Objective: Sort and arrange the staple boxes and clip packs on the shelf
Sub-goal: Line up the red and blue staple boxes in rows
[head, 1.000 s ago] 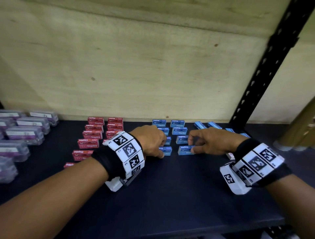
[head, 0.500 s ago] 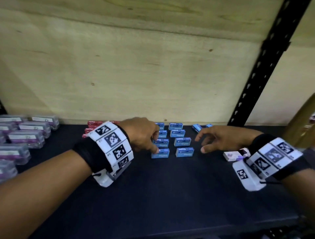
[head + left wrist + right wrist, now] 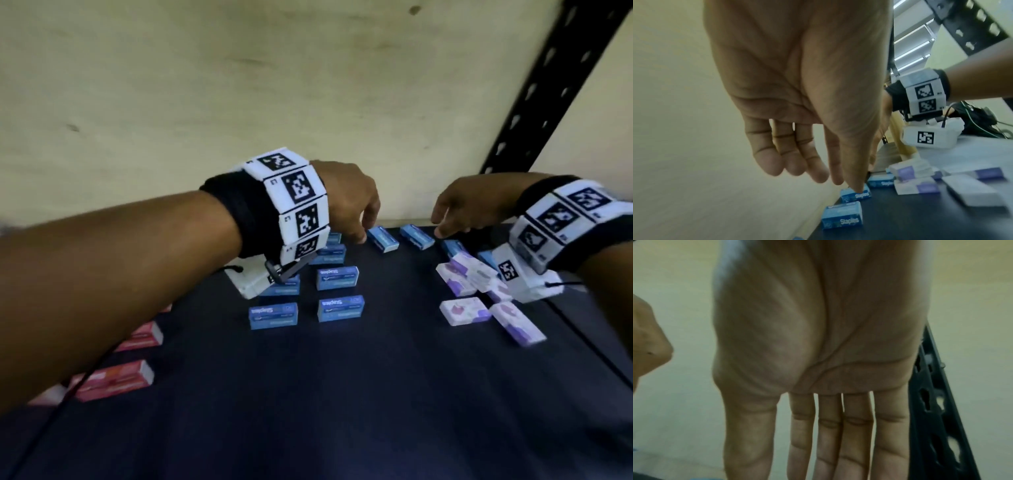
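Blue staple boxes point(image 3: 340, 308) stand in two neat columns at the middle of the dark shelf point(image 3: 342, 394). Loose blue boxes lie askew at the back: one point(image 3: 383, 240) just right of my left hand point(image 3: 363, 229), another point(image 3: 417, 236) by my right hand point(image 3: 442, 226). In the left wrist view my left hand point(image 3: 828, 175) hangs with relaxed fingers, one tip touching a blue box point(image 3: 856, 194). My right hand point(image 3: 828, 434) shows a flat palm and straight fingers that hold nothing. White and purple boxes point(image 3: 464, 311) lie scattered at the right.
Red staple boxes point(image 3: 114, 380) lie at the front left, partly behind my left forearm. A black perforated upright point(image 3: 534, 85) rises at the back right. A pale wooden panel point(image 3: 239, 102) closes the back of the shelf. Bare shelf lies in front.
Both hands have left the front blue boxes and moved back and right to the loose blue boxes. The view has swung right, and the clear packs at the left are out of sight.
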Motion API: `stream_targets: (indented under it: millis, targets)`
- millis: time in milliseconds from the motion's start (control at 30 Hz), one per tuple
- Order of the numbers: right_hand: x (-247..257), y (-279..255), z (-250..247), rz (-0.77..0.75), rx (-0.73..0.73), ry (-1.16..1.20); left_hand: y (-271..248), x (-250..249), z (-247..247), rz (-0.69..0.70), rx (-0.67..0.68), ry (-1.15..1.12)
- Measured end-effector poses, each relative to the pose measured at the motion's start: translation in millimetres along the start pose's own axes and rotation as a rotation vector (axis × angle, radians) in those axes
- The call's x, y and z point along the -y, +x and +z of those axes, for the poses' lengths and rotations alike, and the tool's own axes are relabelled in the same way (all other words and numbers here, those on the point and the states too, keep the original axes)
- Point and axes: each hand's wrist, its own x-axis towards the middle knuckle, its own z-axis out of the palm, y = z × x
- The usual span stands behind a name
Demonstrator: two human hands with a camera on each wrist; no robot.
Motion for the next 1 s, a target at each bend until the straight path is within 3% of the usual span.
stream_targets:
  millis: [400,767,1000]
  targets:
    - [0.0,60.3,4.4,0.074,0.287,0.014,97.3,-0.6,11.8,0.132,0.158,0.07]
    - [18.6,59.7,6.4,0.044,0.272,0.022,102.1,-7.3,12.7,0.139,0.278,-0.02]
    - [22.5,46.7,3.3,0.014,0.231,-0.012,82.3,-6.0,11.7,0.131,0.147,0.109]
